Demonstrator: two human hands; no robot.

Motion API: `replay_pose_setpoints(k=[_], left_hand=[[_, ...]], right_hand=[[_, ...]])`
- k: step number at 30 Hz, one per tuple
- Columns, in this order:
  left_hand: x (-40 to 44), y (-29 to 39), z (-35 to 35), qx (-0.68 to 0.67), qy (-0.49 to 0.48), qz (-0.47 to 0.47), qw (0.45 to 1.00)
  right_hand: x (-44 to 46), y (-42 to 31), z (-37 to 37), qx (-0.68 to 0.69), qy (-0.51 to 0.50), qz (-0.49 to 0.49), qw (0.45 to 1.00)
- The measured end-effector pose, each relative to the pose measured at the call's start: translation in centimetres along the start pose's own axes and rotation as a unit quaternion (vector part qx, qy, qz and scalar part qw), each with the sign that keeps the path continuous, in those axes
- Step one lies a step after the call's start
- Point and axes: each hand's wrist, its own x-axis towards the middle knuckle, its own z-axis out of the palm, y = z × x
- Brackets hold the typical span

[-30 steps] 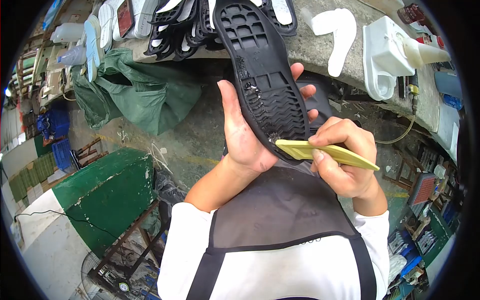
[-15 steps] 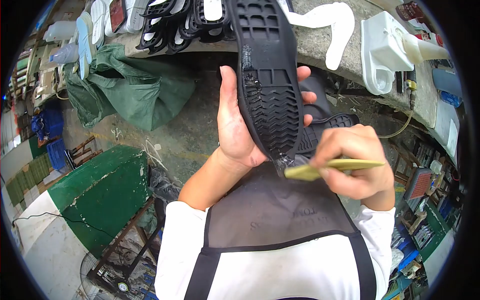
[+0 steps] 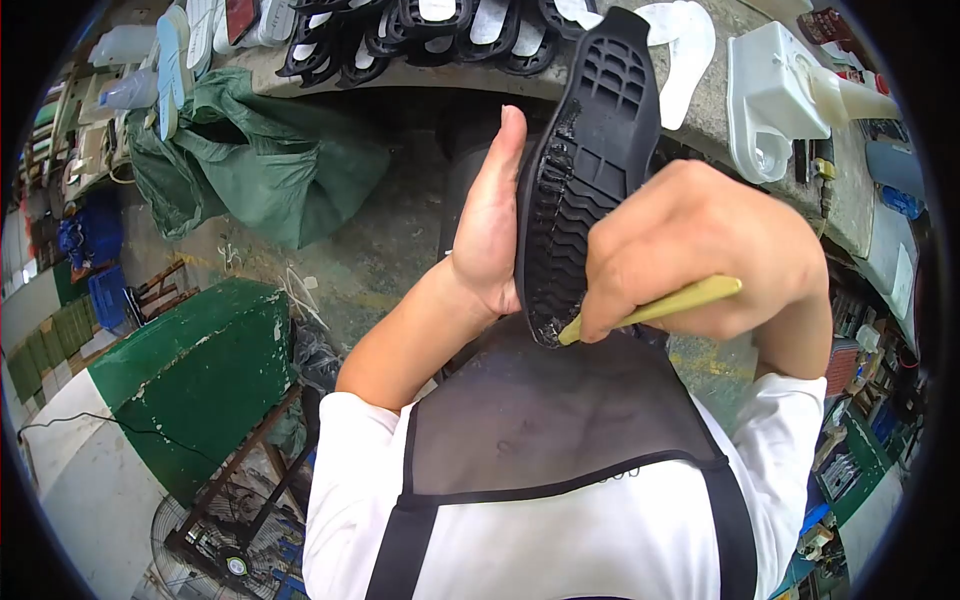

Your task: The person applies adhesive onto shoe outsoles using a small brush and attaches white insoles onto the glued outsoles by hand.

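A black shoe sole (image 3: pixel 590 150) stands nearly upright with its tread toward me, leaning slightly right. My left hand (image 3: pixel 490 220) supports it along the left edge, thumb up, the other fingers hidden behind it. Pinched in my right hand (image 3: pixel 700 255) is a flat yellow-green tool (image 3: pixel 685 299), whose tip touches the sole's lower end. Shiny, whitish residue marks the tread's left side and bottom. My right hand covers the lower right of the sole.
Behind, a concrete bench (image 3: pixel 400 76) carries rows of black soles (image 3: pixel 430 12), a white insole (image 3: pixel 685 60) and a white container (image 3: pixel 775 90). Green cloth (image 3: pixel 290 170) hangs at left. Lower left are a green-and-white panel (image 3: pixel 200 370) and a fan (image 3: pixel 225 560).
The sole has moved right and now tilts to the right. My right hand has come up and in over it, bringing the tool's tip back against the lower end.
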Motion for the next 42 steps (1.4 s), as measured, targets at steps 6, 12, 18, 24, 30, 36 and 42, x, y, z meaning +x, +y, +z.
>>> replay_pose_setpoints(k=[6,12,18,24,30,36,42], left_hand=[[-0.6,-0.2,-0.3,-0.079,0.054,-0.069,0.993],[-0.8,-0.1,0.1,0.021,0.026,-0.106,0.994],[-0.8,-0.4,2.0,0.06,0.111,-0.114,0.985],[-1.2,-0.2,1.7,0.075,0.077,-0.125,0.986],[-1.1,-0.3,2.2,0.121,0.062,-0.138,0.981],[-1.5,-0.2,2.2,0.092,0.069,-0.15,0.982],[-1.3,0.6,1.5,0.154,0.083,-0.129,0.976]], right_hand=[[1.2,0.9,-0.1,0.039,-0.072,0.013,0.997],[2.1,-0.4,-1.0,0.048,-0.14,0.118,0.982],[2.2,-0.9,-1.4,0.03,-0.141,0.128,0.981],[2.2,-1.0,-2.0,-0.006,-0.138,0.096,0.986],[2.6,-2.4,-3.3,-0.041,-0.168,0.135,0.976],[2.1,-2.8,-4.9,-0.121,-0.089,0.08,0.985],[2.3,-2.8,-5.8,-0.096,-0.083,0.058,0.99]])
